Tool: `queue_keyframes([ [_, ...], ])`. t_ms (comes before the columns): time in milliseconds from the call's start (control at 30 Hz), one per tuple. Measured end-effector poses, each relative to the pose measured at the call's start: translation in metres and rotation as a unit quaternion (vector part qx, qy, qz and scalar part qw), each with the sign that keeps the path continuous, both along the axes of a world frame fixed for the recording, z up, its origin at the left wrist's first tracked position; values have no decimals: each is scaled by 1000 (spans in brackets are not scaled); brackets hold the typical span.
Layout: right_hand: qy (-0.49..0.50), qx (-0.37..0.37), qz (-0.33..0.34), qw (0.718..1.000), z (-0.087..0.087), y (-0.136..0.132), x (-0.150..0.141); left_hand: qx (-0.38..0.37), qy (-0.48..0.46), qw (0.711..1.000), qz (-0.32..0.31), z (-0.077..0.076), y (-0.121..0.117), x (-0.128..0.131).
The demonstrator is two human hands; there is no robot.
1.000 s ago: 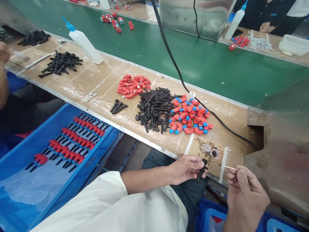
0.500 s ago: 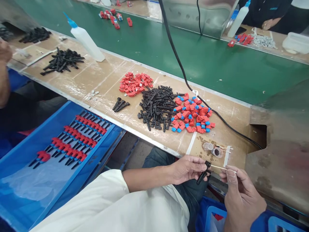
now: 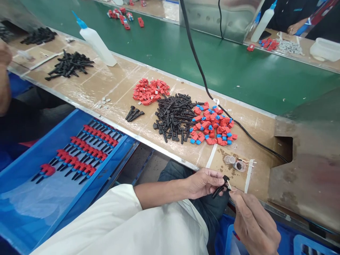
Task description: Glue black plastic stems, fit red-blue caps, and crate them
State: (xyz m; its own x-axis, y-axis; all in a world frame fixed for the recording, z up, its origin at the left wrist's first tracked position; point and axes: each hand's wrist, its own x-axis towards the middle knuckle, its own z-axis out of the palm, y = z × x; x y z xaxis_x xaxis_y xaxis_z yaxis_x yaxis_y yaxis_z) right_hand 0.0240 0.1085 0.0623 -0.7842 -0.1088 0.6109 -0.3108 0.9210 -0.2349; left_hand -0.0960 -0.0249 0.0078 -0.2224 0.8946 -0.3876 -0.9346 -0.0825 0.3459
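Note:
Black plastic parts are pinched in the fingers of my left hand, over my lap at the bench's front edge. My right hand is closed on a thin wooden stick, whose far end touches the head of one black part. Just beyond my hands stand two small clear cups, one holding something dark, with several sticks lying beside them. Behind lie a heap of black parts, a heap of red-and-blue parts and a heap of red parts.
A blue bin with rows of assembled red, blue and black pieces stands at left below the bench. A black cable hangs across the bench. A white squeeze bottle stands before the green belt. Other people sit at left and across.
My right hand has moved left and nearer to my left hand, tilting the stick steeper against the black part. The left hand has shifted slightly left.

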Motion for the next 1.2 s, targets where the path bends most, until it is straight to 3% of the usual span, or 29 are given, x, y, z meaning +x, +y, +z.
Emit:
queue_keyframes([
  [167, 19, -154, -117, 981, -8, 1, 4, 15, 3, 1000, -11, 1, -4, 2],
  [233, 13, -173, -132, 976, -6, 2, 1, -1, 25, 1000, -15, -1, -4, 3],
  [300, 3, -150, -114, 982, -3, 1, -4, -21, 49, 998, -14, -3, -4, 5],
  [533, -13, 53, 45, 997, -1, -5, -4, -38, 62, 997, 34, -6, -5, 10],
  [633, 1, 57, 63, 996, -6, -6, 2, -13, 24, 999, 45, -3, -8, 8],
  [867, 40, -151, -87, 984, -8, -10, 2, 25, -5, 1000, -12, -2, -11, 7],
  [1000, 0, -69, -25, 997, -2, -14, -3, 15, 6, 1000, 3, -3, -12, 7],
  [1067, -2, -75, -27, 997, 0, -14, -2, 19, -1, 1000, 7, -3, -13, 6],
  [1133, 10, -157, -86, 984, 0, -12, -2, 22, -13, 1000, 10, -3, -14, 4],
  [1200, 12, -285, -169, 944, -2, -8, -3, 26, -24, 999, 12, -4, -15, 3],
])
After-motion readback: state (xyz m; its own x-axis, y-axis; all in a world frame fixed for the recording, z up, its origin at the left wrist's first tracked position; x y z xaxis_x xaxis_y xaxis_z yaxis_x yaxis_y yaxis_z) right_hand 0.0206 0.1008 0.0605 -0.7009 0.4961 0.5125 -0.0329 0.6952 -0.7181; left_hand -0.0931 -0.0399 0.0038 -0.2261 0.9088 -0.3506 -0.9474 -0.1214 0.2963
